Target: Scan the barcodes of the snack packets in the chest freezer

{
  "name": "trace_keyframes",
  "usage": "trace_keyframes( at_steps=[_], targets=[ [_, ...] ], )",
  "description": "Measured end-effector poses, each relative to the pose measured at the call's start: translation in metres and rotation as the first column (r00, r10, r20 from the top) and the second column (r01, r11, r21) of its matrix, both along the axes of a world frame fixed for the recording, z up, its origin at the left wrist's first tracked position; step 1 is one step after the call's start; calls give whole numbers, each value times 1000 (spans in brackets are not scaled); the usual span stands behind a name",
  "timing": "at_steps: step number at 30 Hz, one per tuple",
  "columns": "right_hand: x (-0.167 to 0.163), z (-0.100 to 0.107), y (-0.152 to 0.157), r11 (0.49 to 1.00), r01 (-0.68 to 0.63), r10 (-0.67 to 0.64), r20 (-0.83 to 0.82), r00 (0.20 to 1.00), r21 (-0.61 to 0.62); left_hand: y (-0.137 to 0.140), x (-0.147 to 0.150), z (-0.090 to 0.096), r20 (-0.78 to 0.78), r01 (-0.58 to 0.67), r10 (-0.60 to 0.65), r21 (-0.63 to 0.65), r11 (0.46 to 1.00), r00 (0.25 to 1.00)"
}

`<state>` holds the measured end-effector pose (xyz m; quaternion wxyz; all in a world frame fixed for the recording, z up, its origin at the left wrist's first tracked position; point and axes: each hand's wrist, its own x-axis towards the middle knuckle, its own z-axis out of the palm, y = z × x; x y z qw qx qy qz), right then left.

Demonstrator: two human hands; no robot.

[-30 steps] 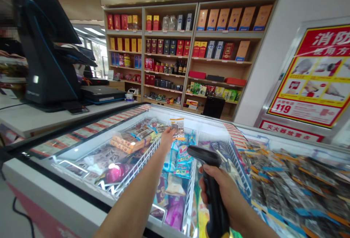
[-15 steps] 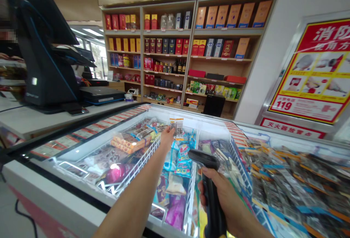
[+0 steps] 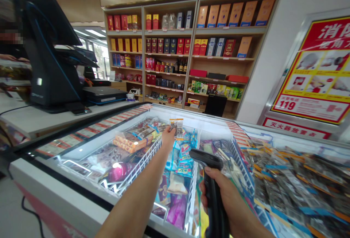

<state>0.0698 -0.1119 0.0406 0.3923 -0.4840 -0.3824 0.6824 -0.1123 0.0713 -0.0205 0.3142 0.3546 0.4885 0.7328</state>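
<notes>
Beyond the scanner (image 3: pixel 209 158) in the right hand (image 3: pixel 229 194), a sign (image 3: pixel 311 85) reads "119".

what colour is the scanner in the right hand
The scanner in the right hand is black; it shows in the head view, the only one.
</notes>
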Motion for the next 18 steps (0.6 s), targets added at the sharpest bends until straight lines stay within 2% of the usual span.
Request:
trace_keyframes(
  at_steps=[6,11,18],
  targets=[
    [2,-1,-2,1000,-7,7,-12,1000,-8,0,-1,-1,-5,-8,7,-12,1000,1000],
    [2,4,-5,1000,-21,21,-8,1000,-15,-7,2,5,79,65,-67,26,998,995],
    [3,0,0,999,-41,41,-14,999,1,-12,3,12,179,76,-77,10,997,981]
  ],
)
